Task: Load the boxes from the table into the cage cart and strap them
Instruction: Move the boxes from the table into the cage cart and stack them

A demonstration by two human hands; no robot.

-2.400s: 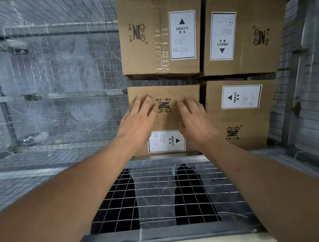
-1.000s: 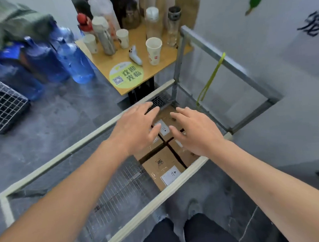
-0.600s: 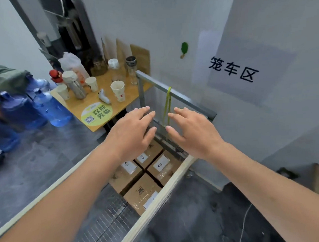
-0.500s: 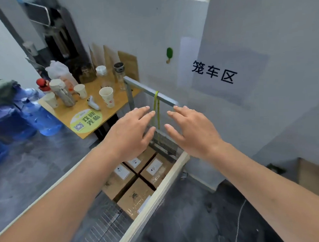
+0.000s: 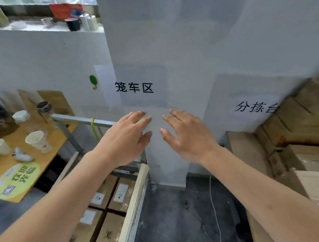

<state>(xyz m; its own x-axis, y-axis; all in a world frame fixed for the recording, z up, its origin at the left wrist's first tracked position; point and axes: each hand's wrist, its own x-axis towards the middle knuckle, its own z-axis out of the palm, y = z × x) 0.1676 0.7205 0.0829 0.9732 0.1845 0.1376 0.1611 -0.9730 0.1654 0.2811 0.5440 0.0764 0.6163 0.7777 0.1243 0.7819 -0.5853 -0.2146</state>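
My left hand (image 5: 125, 138) and my right hand (image 5: 188, 136) are stretched out in front of me at chest height, palms down, fingers spread, holding nothing. Below and to the left stands the cage cart (image 5: 133, 201) with a pale top rail. Several brown cardboard boxes (image 5: 106, 217) with white labels lie inside it. A yellow-green strap (image 5: 93, 128) hangs from the cart's far metal bar. More brown boxes (image 5: 297, 131) are stacked at the right edge.
A wooden side table (image 5: 27, 166) at the left carries paper cups, a bottle and a round sticker. A white pillar (image 5: 162, 83) with black signs stands straight ahead. Dark grey floor (image 5: 188, 212) lies between the cart and the box stack.
My hands have left the boxes inside the cart and risen above its rim. The view has swung up and to the right, from the cart interior towards the pillar and the box stack.
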